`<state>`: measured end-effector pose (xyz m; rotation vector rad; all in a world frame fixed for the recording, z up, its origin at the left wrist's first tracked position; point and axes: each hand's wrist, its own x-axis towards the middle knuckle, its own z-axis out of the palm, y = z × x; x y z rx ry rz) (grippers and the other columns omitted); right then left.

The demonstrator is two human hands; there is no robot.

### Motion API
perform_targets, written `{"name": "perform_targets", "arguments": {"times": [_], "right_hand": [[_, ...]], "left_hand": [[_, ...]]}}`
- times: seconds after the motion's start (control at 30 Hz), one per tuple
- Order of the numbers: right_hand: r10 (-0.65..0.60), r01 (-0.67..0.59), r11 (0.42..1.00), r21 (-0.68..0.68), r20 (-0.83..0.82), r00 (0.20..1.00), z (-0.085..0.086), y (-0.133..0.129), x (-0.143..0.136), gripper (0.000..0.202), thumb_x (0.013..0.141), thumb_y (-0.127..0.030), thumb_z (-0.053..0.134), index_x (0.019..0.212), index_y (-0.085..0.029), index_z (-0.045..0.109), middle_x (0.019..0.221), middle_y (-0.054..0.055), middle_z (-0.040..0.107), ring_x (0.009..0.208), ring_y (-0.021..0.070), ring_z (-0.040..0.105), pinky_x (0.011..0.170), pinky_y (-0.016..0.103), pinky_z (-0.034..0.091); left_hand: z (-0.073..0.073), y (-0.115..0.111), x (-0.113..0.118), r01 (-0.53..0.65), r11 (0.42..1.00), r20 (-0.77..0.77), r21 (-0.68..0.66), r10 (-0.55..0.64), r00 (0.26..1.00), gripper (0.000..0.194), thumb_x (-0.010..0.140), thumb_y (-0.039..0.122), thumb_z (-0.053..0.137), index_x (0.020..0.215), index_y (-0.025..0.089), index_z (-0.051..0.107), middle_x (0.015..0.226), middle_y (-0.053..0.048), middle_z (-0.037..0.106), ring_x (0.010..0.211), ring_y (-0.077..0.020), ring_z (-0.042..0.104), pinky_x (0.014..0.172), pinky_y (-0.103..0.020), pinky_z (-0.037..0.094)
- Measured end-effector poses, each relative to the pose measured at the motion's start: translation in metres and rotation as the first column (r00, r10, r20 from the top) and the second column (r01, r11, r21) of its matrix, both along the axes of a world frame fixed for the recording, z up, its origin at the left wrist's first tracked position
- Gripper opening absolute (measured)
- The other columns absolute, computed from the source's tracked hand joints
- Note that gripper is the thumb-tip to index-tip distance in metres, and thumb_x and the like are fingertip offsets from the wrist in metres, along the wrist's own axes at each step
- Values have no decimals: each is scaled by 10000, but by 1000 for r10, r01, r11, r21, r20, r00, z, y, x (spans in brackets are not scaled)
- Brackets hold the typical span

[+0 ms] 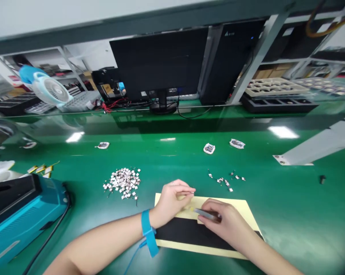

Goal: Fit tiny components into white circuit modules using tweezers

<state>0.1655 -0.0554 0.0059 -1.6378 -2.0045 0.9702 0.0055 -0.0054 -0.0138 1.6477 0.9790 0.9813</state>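
My left hand [172, 200], with a blue wrist strap [149, 233], is pinched above the upper edge of a pale yellow sheet [235, 204]; what lies between its fingertips is too small to make out. My right hand [222, 219] is closed around metal tweezers [208, 214], whose tip points left and has a small yellow bit at it. The tweezers are over the sheet, just below and right of my left fingertips. A black strip [183, 233] runs across the middle of the sheet. A heap of small white parts [125, 181] lies to the left.
Several loose small parts [226, 182] lie beyond my right hand. White-rimmed pieces [209, 148] are farther back. A teal machine [26, 217] stands at the left, a monitor [163, 63] at the back, and a slanted metal post [321, 141] at the right.
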Motion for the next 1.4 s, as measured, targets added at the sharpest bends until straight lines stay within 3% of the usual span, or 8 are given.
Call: {"name": "perform_targets", "arguments": {"times": [0.2,0.33,0.53,0.73,1.0,1.4], "right_hand": [[-163,141,985,-95,-276,947,10,6,1,151,706,-279,511,657,-149,569,587,-25,453,445,62,291,427,196,261],[-204,146,974,-172,-395,896,5,6,-2,137,676,-289,542,666,-154,565,528,-53,344,455,67,245,435,203,216],[-252,168,965,-203,-521,816,3,6,-4,160,663,-299,558,605,-153,530,600,-19,475,470,70,282,450,209,226],[-250,208,968,-139,-555,794,7,8,5,199,681,-334,572,606,-155,527,638,-8,504,516,91,383,496,214,301],[-244,224,969,-107,-576,780,9,14,10,170,717,-298,559,632,-155,525,738,20,532,670,135,487,603,237,369],[-274,219,961,-166,-532,801,5,11,9,155,711,-293,562,652,-153,532,706,3,510,615,107,454,544,222,336]], "left_hand": [[8,-3,-1,17,990,-80,142,-6,997,149,699,150,583,809,159,682,763,-64,630,704,-134,586,649,-235,493],[10,-6,-2,19,980,-112,197,3,994,147,701,131,575,793,169,682,753,-58,638,696,-136,593,650,-239,487],[18,-13,-1,56,951,-140,305,-13,990,149,689,98,570,770,170,672,715,-50,635,662,-132,596,607,-221,490],[30,-8,16,66,921,-139,383,-13,990,174,668,55,554,787,149,638,694,-43,625,637,-123,589,599,-201,500],[8,-1,19,87,923,-120,375,-45,992,237,691,73,518,906,160,568,780,-37,610,647,-105,615,619,-202,532],[7,-2,16,89,909,-133,408,-37,990,235,720,140,532,950,189,534,750,-11,617,663,-107,609,650,-210,506]]}}
